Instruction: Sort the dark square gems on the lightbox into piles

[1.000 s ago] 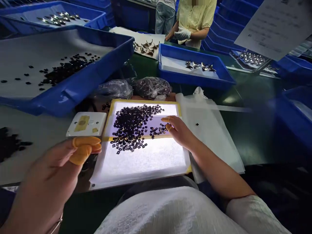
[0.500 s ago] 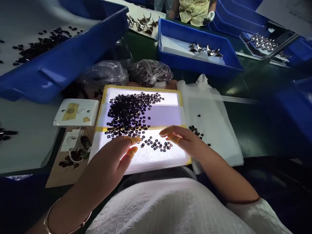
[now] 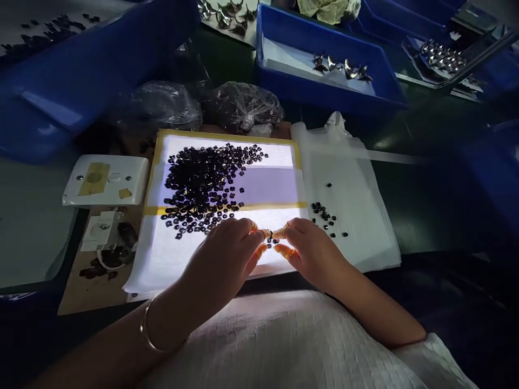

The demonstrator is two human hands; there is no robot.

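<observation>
A lit white panel [image 3: 275, 189] edged with yellow tape carries a dense pile of small dark square pieces [image 3: 198, 175]. At its front right, a few more pieces [image 3: 270, 241] show between the fingertips of both hands. My left hand [image 3: 221, 251] comes in from the left, its thumb and forefinger a little apart and covered with yellowish finger wraps. Facing it, my right hand [image 3: 314, 248] has its wrapped thumb and forefinger apart at the same pieces. The hands hide part of this small group; neither visibly pinches a piece.
White sheets [image 3: 365, 210] with several loose dark pieces lie right of the panel. A white switch plate [image 3: 106, 181] stands left. Behind are tied plastic bags [image 3: 247, 108], a blue tray [image 3: 324, 94] with shiny metal parts, and a large blue bin [image 3: 93, 81]. A person is at the back.
My left hand has moved right, close to my right hand. The loose front pieces, spread out before, are now mostly hidden or gathered between the fingertips. The view has shifted slightly.
</observation>
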